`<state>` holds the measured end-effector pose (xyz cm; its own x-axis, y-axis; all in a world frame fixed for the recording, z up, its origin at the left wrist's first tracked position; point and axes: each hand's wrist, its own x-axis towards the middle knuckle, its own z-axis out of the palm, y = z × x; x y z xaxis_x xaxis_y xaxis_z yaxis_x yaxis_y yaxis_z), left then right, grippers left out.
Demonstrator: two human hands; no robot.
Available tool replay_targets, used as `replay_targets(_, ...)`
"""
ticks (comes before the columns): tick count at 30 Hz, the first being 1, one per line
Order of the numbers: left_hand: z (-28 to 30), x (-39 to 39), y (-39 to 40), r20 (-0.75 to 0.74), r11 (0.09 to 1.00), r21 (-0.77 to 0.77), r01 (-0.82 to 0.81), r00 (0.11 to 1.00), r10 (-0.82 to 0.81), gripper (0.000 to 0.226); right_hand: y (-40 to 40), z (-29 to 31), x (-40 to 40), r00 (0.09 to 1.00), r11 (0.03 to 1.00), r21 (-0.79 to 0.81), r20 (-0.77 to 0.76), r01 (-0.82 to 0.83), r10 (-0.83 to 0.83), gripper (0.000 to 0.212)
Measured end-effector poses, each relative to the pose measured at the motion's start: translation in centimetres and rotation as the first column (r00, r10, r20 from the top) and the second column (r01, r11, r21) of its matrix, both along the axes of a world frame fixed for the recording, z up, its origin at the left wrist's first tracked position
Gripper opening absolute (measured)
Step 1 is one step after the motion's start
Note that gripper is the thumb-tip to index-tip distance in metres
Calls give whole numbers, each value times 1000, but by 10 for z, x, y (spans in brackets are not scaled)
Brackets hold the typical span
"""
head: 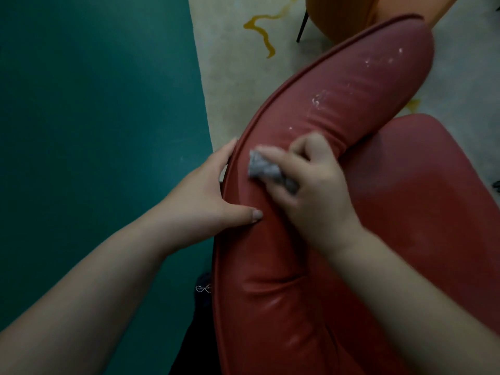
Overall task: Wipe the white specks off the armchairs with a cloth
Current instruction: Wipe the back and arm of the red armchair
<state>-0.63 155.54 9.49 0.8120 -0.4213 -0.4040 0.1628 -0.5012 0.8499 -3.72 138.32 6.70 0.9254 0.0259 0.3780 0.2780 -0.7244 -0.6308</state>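
A red leather armchair (pixel 270 266) fills the middle and right of the head view, its padded curved backrest running from bottom centre to top right. White specks (pixel 318 101) dot the backrest farther up, with more white specks (pixel 384 59) near its far end. My right hand (pixel 311 190) presses a small crumpled grey cloth (pixel 263 167) onto the backrest, just below the nearest specks. My left hand (pixel 208 193) grips the backrest's piped outer edge, thumb on the front face, fingers behind.
An orange chair (pixel 351 14) with a thin black leg stands beyond the red one at the top. A pale rug with yellow squiggles (pixel 243 63) lies under both. A teal floor (pixel 94 131) spreads on the left. The red seat cushion (pixel 433 198) is at right.
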Motion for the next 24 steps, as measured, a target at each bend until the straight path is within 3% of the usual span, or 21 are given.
replay_targets(5,-3,24,-1,-21,996,6,90,996,-90,117,-24,11,82,942,948,-40,-106,315,-317,32)
replay_targets(14,-7,70,-11,-58,965,-73,252,965,-257,120,20,3,7,946,944,60,-36,325,-323,36)
replay_targets(17,-12,85,-15,-53,946,-95,310,947,-316,118,0,-1,50,881,881,39,1,472,-473,35)
replay_targets(20,-15,100,-22,-15,932,-97,351,935,-353,116,-31,-3,85,789,781,112,-61,614,-612,35)
replay_targets(24,-20,119,-37,49,924,-97,370,929,-367,114,-20,-10,70,734,729,86,-67,679,-676,41)
